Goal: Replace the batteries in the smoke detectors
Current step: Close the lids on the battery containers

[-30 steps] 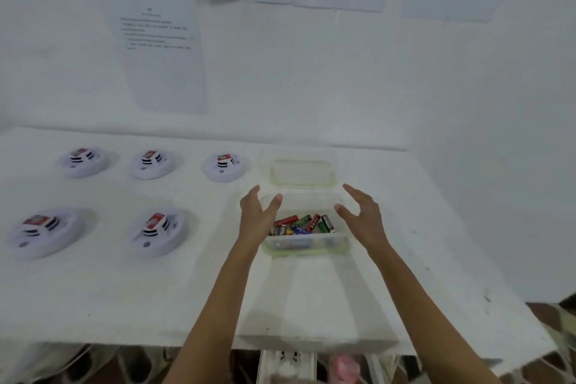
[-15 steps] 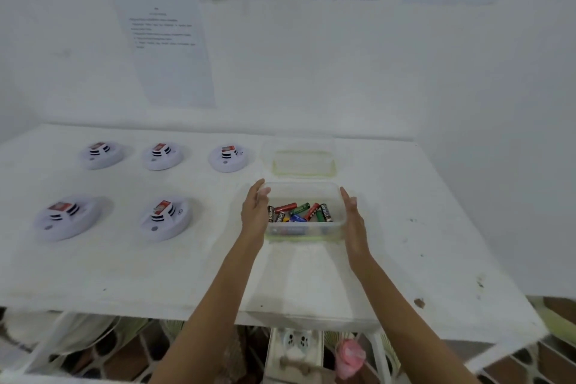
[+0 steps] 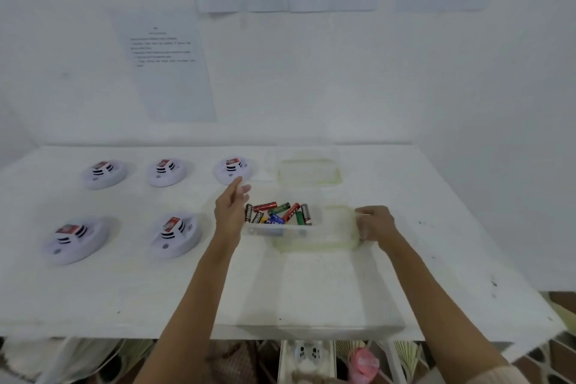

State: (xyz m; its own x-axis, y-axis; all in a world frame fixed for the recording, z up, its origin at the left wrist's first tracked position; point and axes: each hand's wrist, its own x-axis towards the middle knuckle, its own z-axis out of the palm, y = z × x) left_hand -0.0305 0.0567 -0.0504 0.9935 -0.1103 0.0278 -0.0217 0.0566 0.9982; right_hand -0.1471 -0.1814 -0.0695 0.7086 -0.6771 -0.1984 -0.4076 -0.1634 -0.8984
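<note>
- Left hand [image 3: 232, 210] is held edge-on with its fingers straight and together, right at the left wall of the clear plastic box [image 3: 314, 247]; whether it touches the wall cannot be told
- Right hand [image 3: 375, 223] has its fingers curled round the right-hand rim of the box, clamping it; the two hands are apart, one at each end
- The box stands on the white table [image 3: 124, 290], about mid-depth and just right of centre; its walls are see-through, its rim is faintly green, and its right part is blurred
- Batteries [image 3: 277, 214] lie loose in a heap in the left part of the box: red, green, blue, and black ones with yellow lettering
- A clear lid [image 3: 308, 170] with the same greenish rim lies flat just behind the box
- Five smoke detectors sit left of the box, all round, white and domed, each with black slots and a red label on top
- Three form the far row [image 3: 104, 173] [image 3: 166, 171] [image 3: 233, 169], the last just beyond the left fingertips
- Two form the near row [image 3: 76, 238] [image 3: 176, 234]
- Printed sheets [image 3: 165, 65] hang on the white wall behind
</note>
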